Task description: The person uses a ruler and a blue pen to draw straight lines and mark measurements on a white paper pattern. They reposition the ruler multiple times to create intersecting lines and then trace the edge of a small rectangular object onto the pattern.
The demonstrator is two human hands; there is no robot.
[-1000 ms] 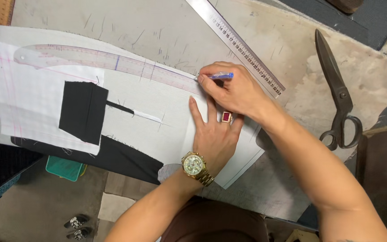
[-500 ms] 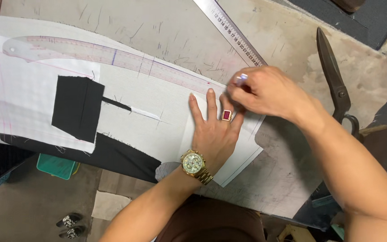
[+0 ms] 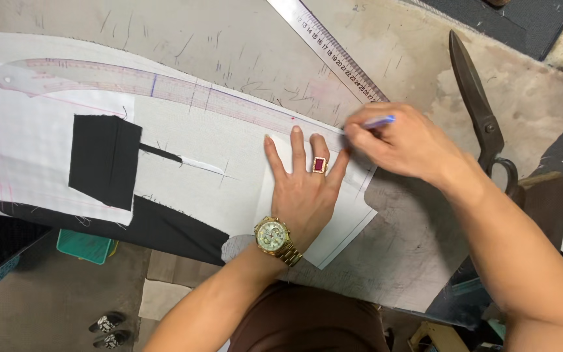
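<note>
My left hand (image 3: 304, 189) lies flat with fingers spread on a white paper pattern (image 3: 223, 140), pressing it onto the worn table (image 3: 229, 39). It wears a red-stoned ring and a gold watch. My right hand (image 3: 402, 143) is closed around a blue pen (image 3: 378, 122), its tip at the right end of a clear curved ruler (image 3: 164, 88) that lies along the pattern's upper edge. A black fabric rectangle (image 3: 104, 160) rests on the pattern to the left, with more black cloth (image 3: 158, 225) under the paper's lower edge.
A long metal straight ruler (image 3: 330, 55) lies diagonally above my right hand. Large dark shears (image 3: 480, 114) lie to the right. A dark mat (image 3: 516, 19) sits at the top right corner. Below the table edge are a green box (image 3: 86, 246) and sandals (image 3: 109, 329) on the floor.
My right hand with the pen has slid right and downward along the curved ruler's edge toward its end. My left hand stays pressed on the paper.
</note>
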